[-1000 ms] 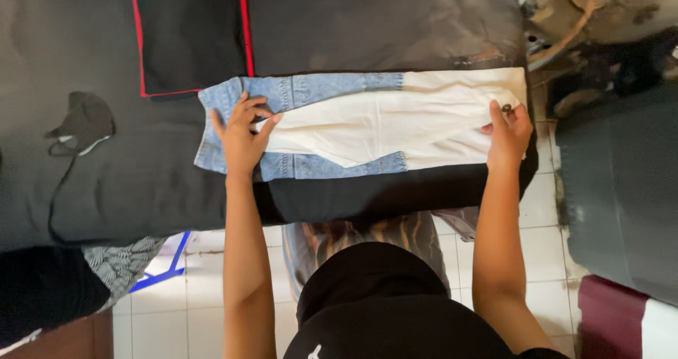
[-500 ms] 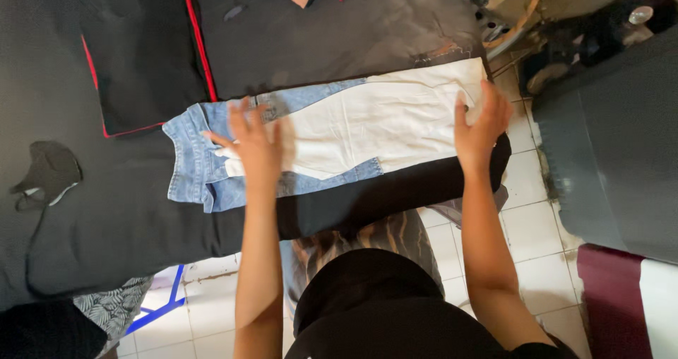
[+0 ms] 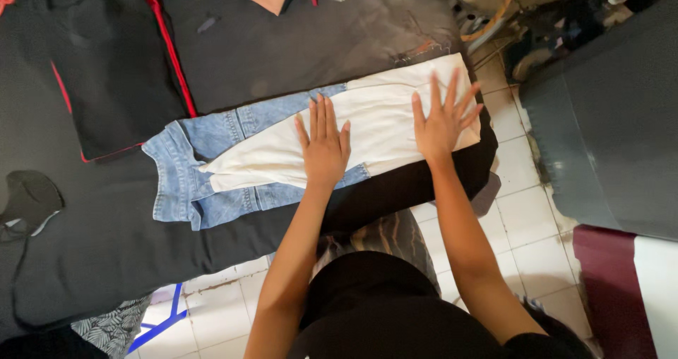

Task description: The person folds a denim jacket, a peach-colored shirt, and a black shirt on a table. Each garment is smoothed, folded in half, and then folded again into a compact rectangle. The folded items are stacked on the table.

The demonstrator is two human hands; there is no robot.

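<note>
A folded garment, part light blue denim (image 3: 185, 168) and part cream white fabric (image 3: 381, 122), lies on a black padded table (image 3: 106, 239). My left hand (image 3: 323, 143) rests flat on the middle of the white fabric, fingers together and pointing away from me. Further right, my right hand (image 3: 443, 122) presses flat on the white end near the table's right edge, with its fingers spread. Neither hand grips anything.
A black cloth with red edging (image 3: 116, 83) lies at the back left. A small dark face mask (image 3: 28, 200) sits at the left. A grey machine cover (image 3: 607, 133) stands to the right over white floor tiles (image 3: 522, 232). Checked and peach fabric pieces lie at the far edge.
Both hands let go of the garment's ends and moved inward, now lying flat on the white fabric. The view shifted, so the garment appears tilted and nearer the right.
</note>
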